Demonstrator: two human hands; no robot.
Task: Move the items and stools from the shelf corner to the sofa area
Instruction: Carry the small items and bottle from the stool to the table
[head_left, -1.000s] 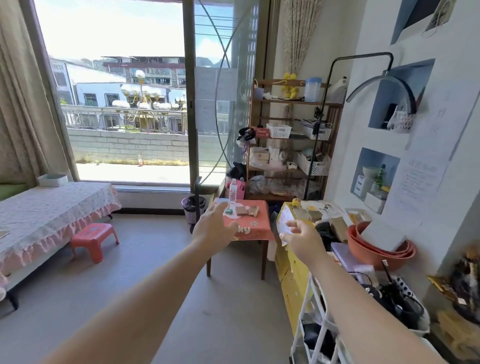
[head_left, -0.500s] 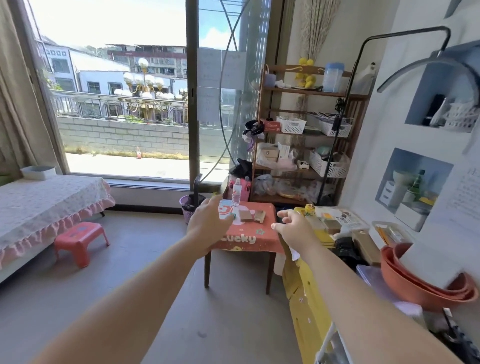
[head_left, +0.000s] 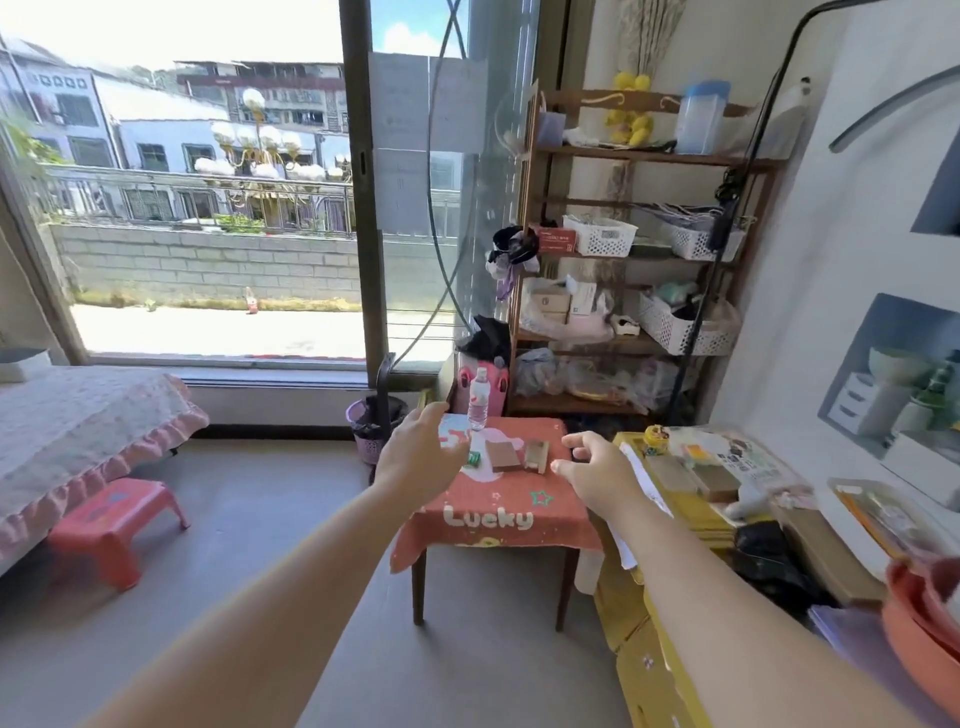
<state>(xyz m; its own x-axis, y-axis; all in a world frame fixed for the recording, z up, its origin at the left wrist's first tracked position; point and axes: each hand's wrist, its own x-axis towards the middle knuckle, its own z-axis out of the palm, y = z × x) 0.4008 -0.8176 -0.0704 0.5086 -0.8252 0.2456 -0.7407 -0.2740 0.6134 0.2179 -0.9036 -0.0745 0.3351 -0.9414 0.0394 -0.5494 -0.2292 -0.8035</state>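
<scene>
A wooden stool under a red "Lucky" cloth stands in front of the wooden shelf. On it are a clear water bottle, a brown block, a tan block and a small green piece. My left hand hovers open over the stool's left edge. My right hand is held open at its right edge. Neither hand holds anything. A small red plastic stool sits on the floor at the left beside the covered sofa.
A yellow cabinet cluttered with boxes and papers runs along the right wall. Orange basins sit at the lower right. A purple bin and a pink bag stand by the window. Bare grey floor lies between stool and sofa.
The view has come closer to the cloth-covered stool. Both arms have stretched forward, and the hands now flank the stool top with fingers spread.
</scene>
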